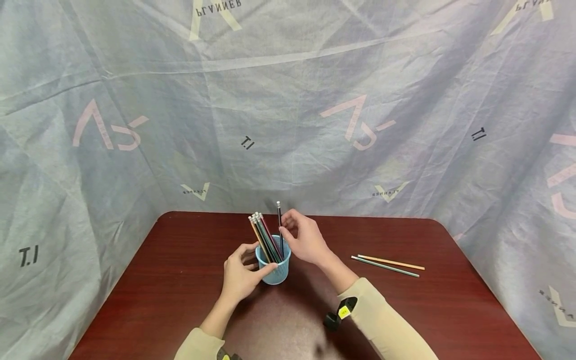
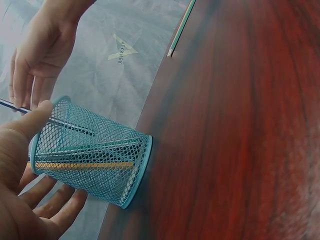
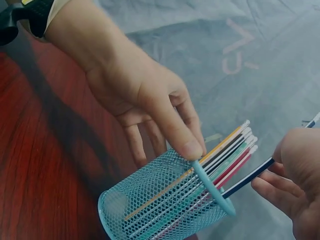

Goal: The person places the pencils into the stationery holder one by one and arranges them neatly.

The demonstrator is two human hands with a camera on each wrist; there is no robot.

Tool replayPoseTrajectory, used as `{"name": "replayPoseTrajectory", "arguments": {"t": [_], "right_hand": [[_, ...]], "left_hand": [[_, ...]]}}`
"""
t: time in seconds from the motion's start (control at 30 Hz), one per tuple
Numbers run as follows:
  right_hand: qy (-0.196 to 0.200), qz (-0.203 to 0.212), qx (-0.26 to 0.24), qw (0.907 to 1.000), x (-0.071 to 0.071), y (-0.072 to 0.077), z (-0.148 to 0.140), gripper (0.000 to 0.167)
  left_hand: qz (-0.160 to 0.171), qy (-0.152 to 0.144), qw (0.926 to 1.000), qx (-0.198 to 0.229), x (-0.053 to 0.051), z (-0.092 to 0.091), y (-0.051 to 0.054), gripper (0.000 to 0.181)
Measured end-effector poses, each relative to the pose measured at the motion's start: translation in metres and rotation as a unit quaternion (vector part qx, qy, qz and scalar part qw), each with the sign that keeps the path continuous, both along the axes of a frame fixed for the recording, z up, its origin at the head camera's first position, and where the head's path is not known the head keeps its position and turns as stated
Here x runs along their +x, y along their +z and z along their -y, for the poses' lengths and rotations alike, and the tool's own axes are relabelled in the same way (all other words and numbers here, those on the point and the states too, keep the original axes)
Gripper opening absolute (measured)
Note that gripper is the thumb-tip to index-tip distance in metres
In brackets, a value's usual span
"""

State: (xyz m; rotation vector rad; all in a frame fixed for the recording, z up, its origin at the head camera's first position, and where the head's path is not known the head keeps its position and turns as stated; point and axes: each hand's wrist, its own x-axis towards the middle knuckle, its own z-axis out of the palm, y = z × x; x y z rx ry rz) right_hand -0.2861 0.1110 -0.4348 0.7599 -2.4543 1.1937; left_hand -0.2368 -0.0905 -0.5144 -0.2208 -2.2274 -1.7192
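A light blue mesh pencil cup [image 1: 275, 275] stands on the table, its wall also showing in the left wrist view. My left hand [image 1: 240, 274] holds it from the left, thumb at the rim and fingers around the side. Several pencils [image 3: 235, 150] with white ends up, among them yellow, black, green and pink-red ones, lean together inside the cup toward the left. Between thumb and fingers, my right hand [image 1: 308, 240] pinches a dark blue pencil [image 3: 250, 177] with a pale stripe. That pencil is nearly upright, its lower part inside the cup near the right rim.
On the dark red wooden table [image 1: 189, 280], a yellow-orange pencil [image 1: 396, 263] and a green pencil [image 1: 389, 267] lie close together to the right. Grey printed cloth [image 1: 288, 125] hangs behind the table and at both sides.
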Motion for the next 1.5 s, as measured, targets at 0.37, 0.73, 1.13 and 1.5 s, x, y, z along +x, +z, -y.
{"name": "replayPoseTrajectory", "arguments": {"t": [0.37, 0.73, 1.13, 1.5], "right_hand": [[-0.029, 0.006, 0.045, 0.9986, -0.008, -0.007, 0.003, 0.01], [-0.021, -0.017, 0.093, 0.9953, -0.018, -0.015, 0.007, 0.009], [-0.011, -0.01, 0.121, 0.9926, -0.028, -0.02, 0.014, 0.009], [-0.013, 0.011, 0.117, 0.993, -0.028, -0.022, 0.02, 0.012]], "left_hand": [[-0.003, 0.003, 1.0, -0.005, 0.001, 0.0, 0.0, 0.066], [-0.007, -0.004, 1.0, 0.004, 0.001, 0.0, -0.001, 0.065], [-0.005, -0.005, 1.0, 0.006, -0.001, 0.0, -0.001, 0.064], [0.0, 0.002, 1.0, -0.006, 0.0, 0.0, -0.001, 0.066]]}}
